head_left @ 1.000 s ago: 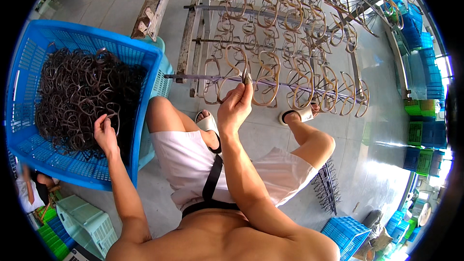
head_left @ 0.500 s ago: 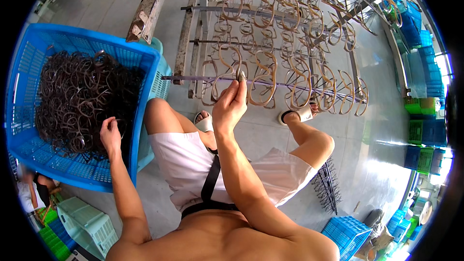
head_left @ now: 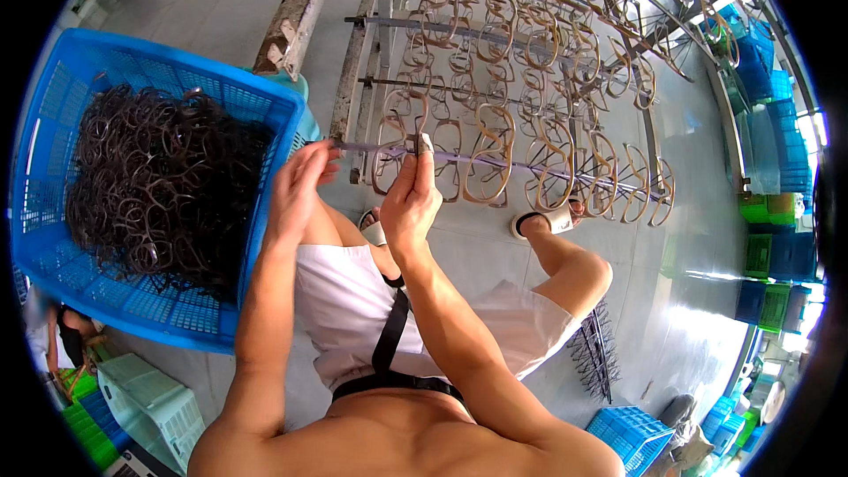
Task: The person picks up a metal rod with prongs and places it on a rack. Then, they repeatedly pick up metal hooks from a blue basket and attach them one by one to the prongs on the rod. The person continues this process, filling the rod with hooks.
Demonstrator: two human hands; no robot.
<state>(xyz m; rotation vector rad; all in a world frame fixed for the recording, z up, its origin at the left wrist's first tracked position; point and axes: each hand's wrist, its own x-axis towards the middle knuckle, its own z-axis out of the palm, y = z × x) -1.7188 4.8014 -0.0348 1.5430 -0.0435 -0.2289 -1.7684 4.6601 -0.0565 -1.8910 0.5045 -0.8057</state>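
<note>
My right hand [head_left: 412,203] is closed in a pinch on a brown eyeglass frame [head_left: 425,108] that hangs on a thin purplish rod [head_left: 459,159]. At the rod's left end, my left hand [head_left: 296,194] has its fingers closed around the tip, which they hide. Several more translucent brown eyeglass frames [head_left: 491,155] hang along the same rod to the right. On my left, a blue perforated crate [head_left: 177,327] holds a tangled heap of dark, curved eyeglass frames [head_left: 159,177].
A metal rack [head_left: 385,9] with rows of hanging eyeglass frames stands ahead. A worn wooden beam [head_left: 296,26] juts out beside the crate. A dark bristled rod [head_left: 603,353] lies on the floor at right, near a small blue basket [head_left: 629,431]. Another person [head_left: 66,340] sits at far left.
My left hand has come out of the crate and over to the rod's left end. My right hand has shifted slightly left along the rod, still pinching.
</note>
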